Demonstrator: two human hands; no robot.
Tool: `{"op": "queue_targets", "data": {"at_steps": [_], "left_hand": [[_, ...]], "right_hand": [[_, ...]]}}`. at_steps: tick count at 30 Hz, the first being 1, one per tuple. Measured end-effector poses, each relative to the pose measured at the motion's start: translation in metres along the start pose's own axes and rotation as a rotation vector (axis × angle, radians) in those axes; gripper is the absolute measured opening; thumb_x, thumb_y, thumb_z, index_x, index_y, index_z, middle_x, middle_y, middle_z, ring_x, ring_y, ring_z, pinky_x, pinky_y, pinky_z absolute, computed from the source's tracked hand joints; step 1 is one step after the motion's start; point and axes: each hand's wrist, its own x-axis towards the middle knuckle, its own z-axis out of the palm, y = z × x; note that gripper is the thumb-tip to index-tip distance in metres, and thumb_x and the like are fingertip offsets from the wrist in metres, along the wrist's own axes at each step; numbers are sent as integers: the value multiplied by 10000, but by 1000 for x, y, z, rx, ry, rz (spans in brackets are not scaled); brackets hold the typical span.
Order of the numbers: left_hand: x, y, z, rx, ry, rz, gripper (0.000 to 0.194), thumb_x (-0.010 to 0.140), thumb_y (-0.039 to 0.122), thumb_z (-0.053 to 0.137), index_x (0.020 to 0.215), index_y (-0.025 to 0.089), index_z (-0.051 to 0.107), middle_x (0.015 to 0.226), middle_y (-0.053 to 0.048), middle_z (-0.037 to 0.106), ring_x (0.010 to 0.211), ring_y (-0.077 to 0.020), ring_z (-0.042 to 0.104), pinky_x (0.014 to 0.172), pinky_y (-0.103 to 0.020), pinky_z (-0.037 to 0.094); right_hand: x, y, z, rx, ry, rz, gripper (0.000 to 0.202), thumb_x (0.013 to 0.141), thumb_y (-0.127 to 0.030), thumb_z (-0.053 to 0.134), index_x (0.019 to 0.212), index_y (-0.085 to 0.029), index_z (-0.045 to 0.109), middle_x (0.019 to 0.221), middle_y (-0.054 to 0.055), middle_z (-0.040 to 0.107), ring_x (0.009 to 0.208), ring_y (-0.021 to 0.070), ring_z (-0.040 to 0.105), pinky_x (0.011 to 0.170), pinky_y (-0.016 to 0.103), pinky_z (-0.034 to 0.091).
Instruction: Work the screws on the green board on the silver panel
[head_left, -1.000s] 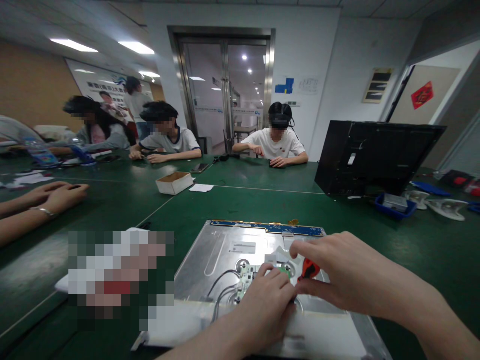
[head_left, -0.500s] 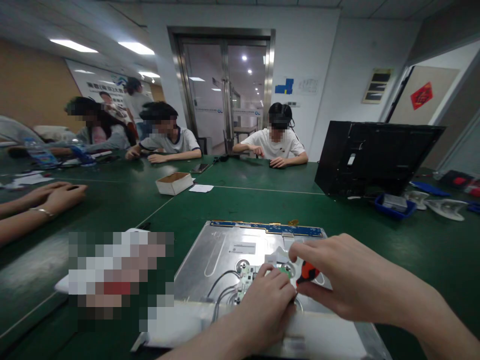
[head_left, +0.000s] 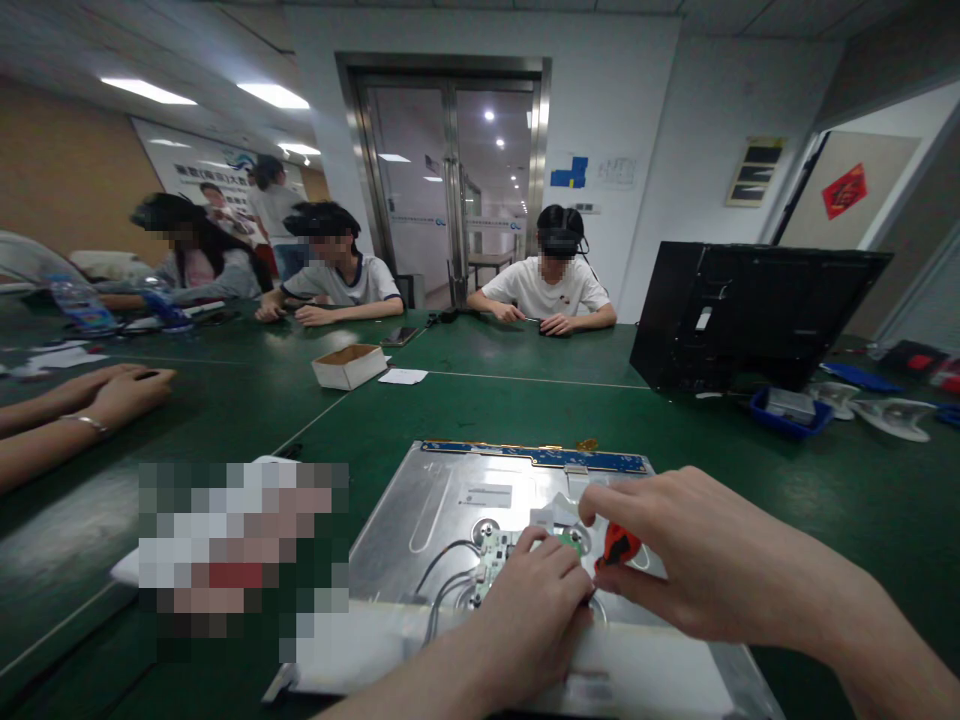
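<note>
A flat metal display panel (head_left: 442, 500) lies back side up in front of me, with a blue circuit strip (head_left: 540, 457) along its far edge. My right hand (head_left: 675, 550) grips the red and black handle of a screwdriver (head_left: 621, 545) between thumb and fingers; its tip is hidden. My left hand (head_left: 536, 600) rests over a small green circuit board (head_left: 491, 555) on the panel. Its fingers are curled together beside the screwdriver, and what they pinch is hidden. Dark cables (head_left: 439, 590) run from the board toward the panel's near side.
A black monitor (head_left: 757, 315) stands at the right, near a blue tray (head_left: 791, 412). Ahead is a small open box (head_left: 348, 367) beside white paper (head_left: 403, 377). Another person's hands (head_left: 124, 400) rest at the left. Several people sit around the green table (head_left: 517, 405).
The screwdriver handle has turned slightly in my right hand. My left hand stays in place. Across the table, a seated person's hand has lowered.
</note>
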Motion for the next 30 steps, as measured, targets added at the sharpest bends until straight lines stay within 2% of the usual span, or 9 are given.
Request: {"op": "queue_targets", "data": {"at_steps": [3,6,9,12,18,21,26,30], "left_hand": [[0,0,-1,-6,-2,1,96,874,193,554,954,197,606,1023,-55,652,986,-234,572,994,-438,337],[0,0,-1,2,-9,9,76,879,201,552,930,200,608,1004,-54,651,963,-229,573,1002,-438,328],[0,0,0,18,-9,10,110,889,207,556,987,204,607,1006,-48,648,962,-219,574,1005,-425,325],[0,-1,1,31,-10,1,84,883,201,572,959,200,608,1003,-41,649,963,-217,575,1009,-424,320],[0,0,0,29,2,-3,81,886,203,570,962,204,599,1008,-37,652,972,-221,577,990,-425,333],[0,0,-1,33,1,4,41,878,194,576,914,201,594,1004,-33,650,955,-211,579,1004,-418,322],[0,-1,0,32,4,15,61,876,199,573,933,196,595,986,-36,646,939,-214,576,1004,-421,325],[0,0,-1,25,-5,1,96,877,196,564,966,200,600,1010,-49,648,969,-225,573,992,-421,339]], "right_hand": [[2,2,2,-15,-5,24,37,878,-277,598,906,-254,588,793,-9,687,691,192,625,542,281,292],[2,2,2,-24,-11,27,16,873,-232,581,886,-240,583,772,-2,681,687,187,627,542,282,299],[-1,0,1,-14,-4,3,93,828,-186,586,900,-239,563,801,-5,672,673,182,602,536,283,294],[-3,-2,-1,3,-1,-28,163,796,-158,590,928,-243,550,846,-9,671,684,183,593,547,284,300],[3,0,0,-23,-14,32,88,853,-278,626,928,-251,588,811,-1,689,694,202,624,550,278,303],[3,2,2,-28,-16,50,57,872,-255,602,928,-247,600,787,0,692,676,193,629,546,277,304],[-1,0,0,-14,8,-16,120,819,-175,589,917,-240,565,827,-6,677,682,185,600,549,282,306],[0,0,0,-16,7,0,83,846,-259,613,920,-251,576,817,-5,682,685,193,607,549,283,300]]}}
